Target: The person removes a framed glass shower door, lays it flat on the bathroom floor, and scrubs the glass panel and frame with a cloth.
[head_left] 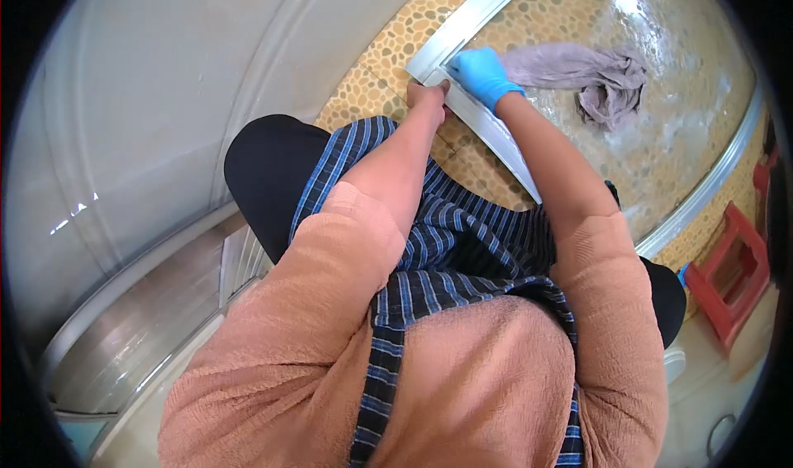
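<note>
My bare left hand (426, 98) closes around the corner of a pale metal frame (483, 119), its thumb on top. Just to the right, my right hand (481, 73) wears a blue glove and is closed against the inner side of the same corner. Whatever may be inside those gloved fingers is hidden. A wet, crumpled grey-lilac cloth (607, 76) trails from beside the glove to the right, lying on the wet, shiny, pebble-patterned area within the frame. I cannot tell whether that area is bare floor or a clear panel over it.
Pebble-patterned flooring (368, 84) continues outside the frame. A large pale curved panel (165, 80) rises on the left. Another metal rail (702, 195) curves along the right. Beyond it are a red plastic frame-like object (727, 278) and a white rounded item (675, 365).
</note>
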The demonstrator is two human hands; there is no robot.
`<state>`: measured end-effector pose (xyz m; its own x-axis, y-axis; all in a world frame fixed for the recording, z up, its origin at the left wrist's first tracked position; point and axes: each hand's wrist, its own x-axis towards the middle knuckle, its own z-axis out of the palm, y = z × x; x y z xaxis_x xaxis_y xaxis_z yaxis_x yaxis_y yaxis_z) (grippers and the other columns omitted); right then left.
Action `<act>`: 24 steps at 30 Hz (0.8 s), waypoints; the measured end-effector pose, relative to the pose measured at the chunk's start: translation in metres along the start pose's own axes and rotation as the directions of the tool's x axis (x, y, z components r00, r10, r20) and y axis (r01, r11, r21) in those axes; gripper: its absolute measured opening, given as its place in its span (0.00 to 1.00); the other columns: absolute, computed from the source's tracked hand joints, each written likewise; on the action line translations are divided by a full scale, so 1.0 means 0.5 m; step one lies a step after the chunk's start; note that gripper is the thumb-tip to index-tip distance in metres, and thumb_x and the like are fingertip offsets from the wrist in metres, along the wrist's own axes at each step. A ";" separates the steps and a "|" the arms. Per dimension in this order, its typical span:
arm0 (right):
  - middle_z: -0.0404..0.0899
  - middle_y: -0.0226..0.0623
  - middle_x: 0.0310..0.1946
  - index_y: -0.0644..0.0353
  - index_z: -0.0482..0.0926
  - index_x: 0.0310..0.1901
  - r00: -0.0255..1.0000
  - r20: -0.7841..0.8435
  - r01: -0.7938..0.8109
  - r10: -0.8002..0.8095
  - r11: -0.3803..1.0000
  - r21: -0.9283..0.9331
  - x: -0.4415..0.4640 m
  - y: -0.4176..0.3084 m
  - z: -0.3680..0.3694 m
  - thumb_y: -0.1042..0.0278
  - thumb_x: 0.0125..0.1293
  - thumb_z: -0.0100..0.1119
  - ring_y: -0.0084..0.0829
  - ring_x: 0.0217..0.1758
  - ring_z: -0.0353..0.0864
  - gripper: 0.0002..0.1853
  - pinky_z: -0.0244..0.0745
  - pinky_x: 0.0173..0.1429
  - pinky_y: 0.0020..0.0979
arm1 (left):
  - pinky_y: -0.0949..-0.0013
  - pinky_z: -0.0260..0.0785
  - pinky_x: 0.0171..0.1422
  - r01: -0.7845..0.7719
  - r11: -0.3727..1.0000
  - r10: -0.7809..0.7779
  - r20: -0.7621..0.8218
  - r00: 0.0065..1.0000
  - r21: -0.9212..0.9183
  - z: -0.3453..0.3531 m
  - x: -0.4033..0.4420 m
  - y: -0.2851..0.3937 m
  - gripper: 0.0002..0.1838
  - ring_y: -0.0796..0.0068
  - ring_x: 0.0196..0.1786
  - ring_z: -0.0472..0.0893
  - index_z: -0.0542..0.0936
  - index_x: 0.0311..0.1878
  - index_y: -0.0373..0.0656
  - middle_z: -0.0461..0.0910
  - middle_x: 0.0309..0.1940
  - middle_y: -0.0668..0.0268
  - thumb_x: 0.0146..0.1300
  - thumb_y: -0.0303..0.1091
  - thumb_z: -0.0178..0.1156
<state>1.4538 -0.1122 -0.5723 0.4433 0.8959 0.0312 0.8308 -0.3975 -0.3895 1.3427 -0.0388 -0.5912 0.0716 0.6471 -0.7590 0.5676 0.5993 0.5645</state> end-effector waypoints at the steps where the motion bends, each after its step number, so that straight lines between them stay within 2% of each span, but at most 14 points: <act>1: 0.80 0.41 0.25 0.53 0.81 0.26 0.998 0.041 0.036 -0.039 0.997 0.064 -0.014 0.010 -0.005 0.64 0.53 0.57 0.43 0.31 0.81 0.06 0.75 0.39 0.41 | 0.58 0.79 0.28 0.006 1.000 -0.006 -0.003 1.000 -0.006 -0.001 -0.001 -0.004 0.26 0.58 0.43 0.82 0.70 0.53 0.40 0.77 0.50 0.56 0.51 0.24 0.69; 3: 0.81 0.42 0.26 0.53 0.81 0.26 0.994 0.081 0.069 -0.079 0.990 0.124 -0.028 0.014 -0.014 0.62 0.53 0.57 0.43 0.31 0.81 0.07 0.76 0.39 0.41 | 0.53 0.83 0.35 -0.006 0.999 0.005 -0.029 1.000 -0.041 0.008 -0.007 -0.001 0.19 0.56 0.38 0.83 0.71 0.55 0.36 0.79 0.44 0.54 0.60 0.21 0.61; 4: 0.81 0.42 0.26 0.53 0.81 0.26 0.997 0.056 0.048 -0.054 0.995 0.093 -0.028 0.009 -0.015 0.62 0.53 0.58 0.43 0.30 0.81 0.07 0.75 0.39 0.41 | 0.53 0.83 0.35 -0.007 0.999 0.005 -0.029 1.000 -0.048 0.011 -0.007 0.004 0.19 0.56 0.38 0.83 0.71 0.55 0.36 0.79 0.44 0.54 0.60 0.21 0.61; 6: 0.81 0.42 0.27 0.53 0.81 0.26 0.999 0.034 0.034 -0.036 0.997 0.074 -0.022 0.000 0.008 0.61 0.53 0.58 0.43 0.30 0.81 0.07 0.75 0.39 0.41 | 0.57 0.79 0.26 0.020 0.999 -0.020 0.012 1.000 -0.049 0.000 -0.004 0.001 0.28 0.57 0.42 0.82 0.70 0.53 0.40 0.77 0.49 0.55 0.49 0.25 0.71; 9: 0.81 0.41 0.28 0.53 0.81 0.25 0.998 -0.023 -0.062 0.065 0.991 0.119 -0.009 -0.014 0.019 0.61 0.53 0.58 0.42 0.31 0.81 0.07 0.75 0.39 0.41 | 0.57 0.79 0.26 0.044 0.998 -0.043 -0.018 0.999 0.042 -0.002 -0.009 0.006 0.28 0.58 0.42 0.82 0.70 0.53 0.39 0.77 0.49 0.54 0.49 0.24 0.71; 11: 0.82 0.37 0.29 0.50 0.83 0.28 0.993 0.051 -0.108 0.103 0.989 0.099 -0.015 -0.010 0.000 0.59 0.54 0.59 0.40 0.34 0.82 0.07 0.75 0.40 0.41 | 0.58 0.79 0.26 0.043 0.999 -0.043 0.002 0.999 -0.001 -0.002 0.002 0.000 0.28 0.57 0.42 0.82 0.70 0.53 0.39 0.77 0.48 0.54 0.49 0.24 0.71; 12: 0.82 0.37 0.29 0.50 0.83 0.28 0.994 0.053 -0.103 0.099 0.991 0.088 -0.018 0.000 -0.013 0.59 0.54 0.59 0.40 0.34 0.82 0.07 0.75 0.40 0.41 | 0.58 0.79 0.25 0.044 0.997 -0.044 0.015 0.999 -0.058 0.001 0.013 -0.004 0.28 0.57 0.41 0.82 0.69 0.53 0.39 0.77 0.48 0.54 0.49 0.24 0.71; 14: 0.83 0.34 0.32 0.44 0.85 0.36 0.994 0.043 0.094 -0.100 0.987 0.132 -0.035 0.017 -0.026 0.59 0.55 0.59 0.38 0.37 0.82 0.08 0.75 0.42 0.40 | 0.58 0.80 0.26 0.046 0.997 -0.045 0.027 0.999 -0.066 0.003 0.031 -0.011 0.27 0.57 0.41 0.82 0.70 0.52 0.39 0.77 0.48 0.54 0.49 0.25 0.71; 15: 0.83 0.34 0.32 0.44 0.85 0.36 0.993 0.051 0.095 -0.103 0.986 0.134 -0.051 0.023 -0.028 0.59 0.55 0.59 0.38 0.37 0.82 0.08 0.75 0.42 0.40 | 0.58 0.80 0.26 0.047 0.997 -0.045 0.034 0.998 -0.060 0.000 0.033 -0.018 0.27 0.56 0.41 0.82 0.70 0.52 0.39 0.78 0.48 0.54 0.49 0.25 0.71; 17: 0.83 0.31 0.33 0.35 0.84 0.45 0.985 -0.001 0.169 -0.170 0.978 0.123 -0.068 0.042 -0.044 0.60 0.58 0.59 0.36 0.38 0.81 0.13 0.73 0.43 0.38 | 0.58 0.80 0.26 0.028 0.995 -0.027 0.013 1.000 -0.098 0.009 0.030 -0.022 0.27 0.56 0.41 0.82 0.69 0.52 0.39 0.78 0.48 0.54 0.49 0.26 0.71; 18: 0.83 0.31 0.33 0.35 0.84 0.45 0.985 0.000 0.171 -0.172 0.978 0.122 -0.073 0.038 -0.047 0.60 0.58 0.59 0.36 0.38 0.81 0.13 0.73 0.43 0.38 | 0.57 0.80 0.26 0.008 0.992 -0.010 -0.015 1.000 -0.125 0.010 0.028 -0.024 0.27 0.56 0.40 0.82 0.69 0.52 0.39 0.78 0.48 0.53 0.49 0.26 0.71; 20: 0.82 0.31 0.31 0.31 0.82 0.49 0.983 0.172 0.055 -0.066 0.996 0.071 -0.079 0.033 -0.043 0.61 0.59 0.58 0.36 0.37 0.81 0.16 0.73 0.42 0.37 | 0.57 0.80 0.27 0.023 0.994 -0.026 -0.024 0.999 -0.108 0.011 0.028 -0.022 0.27 0.57 0.40 0.82 0.69 0.52 0.39 0.78 0.48 0.53 0.50 0.26 0.71; 22: 0.81 0.31 0.31 0.31 0.82 0.49 0.992 0.117 0.042 -0.057 0.991 0.128 -0.083 0.032 -0.030 0.61 0.59 0.58 0.35 0.37 0.80 0.16 0.72 0.41 0.37 | 0.57 0.80 0.27 0.037 0.995 -0.040 -0.033 0.999 -0.090 0.011 0.028 -0.021 0.27 0.57 0.40 0.82 0.69 0.52 0.39 0.77 0.48 0.53 0.50 0.26 0.71; 24: 0.81 0.32 0.30 0.31 0.82 0.49 0.997 0.062 0.029 -0.042 0.982 0.188 -0.079 0.031 -0.019 0.61 0.60 0.58 0.35 0.36 0.80 0.15 0.72 0.40 0.37 | 0.56 0.81 0.29 0.037 0.993 -0.034 0.031 0.999 -0.115 0.007 0.024 -0.019 0.29 0.57 0.40 0.82 0.67 0.54 0.39 0.77 0.48 0.53 0.50 0.26 0.71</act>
<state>1.4524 -0.1558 -0.5709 0.3865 0.9222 -0.0101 0.7652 -0.3267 -0.5548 1.3408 -0.0384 -0.6066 0.0776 0.6117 -0.7873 0.4716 0.6732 0.5696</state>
